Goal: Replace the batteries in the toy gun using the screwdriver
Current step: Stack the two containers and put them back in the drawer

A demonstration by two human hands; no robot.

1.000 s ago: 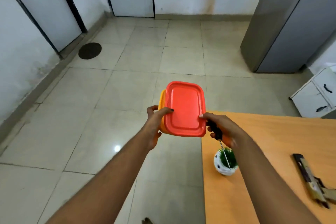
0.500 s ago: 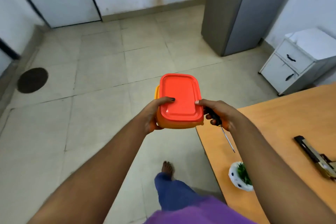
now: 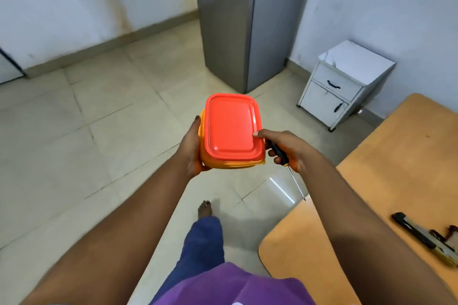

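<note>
View swung right since earlier frame; plant pot gone from sight. Toy gun (image 3: 426, 236) flat on tabletop (image 3: 396, 156), right. Right hand (image 3: 288, 150) grips screwdriver (image 3: 285, 163), thumb on container lid. Left hand (image 3: 192, 150) cups orange container (image 3: 231, 129). Grey cabinet (image 3: 244, 20) beyond.

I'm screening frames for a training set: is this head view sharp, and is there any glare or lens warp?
Head view: container lid and screwdriver are fairly sharp; a bright glare streak lies on the floor tiles; wide-angle warp bends the table edge and cabinet; the toy gun at the frame edge looks softer.
</note>
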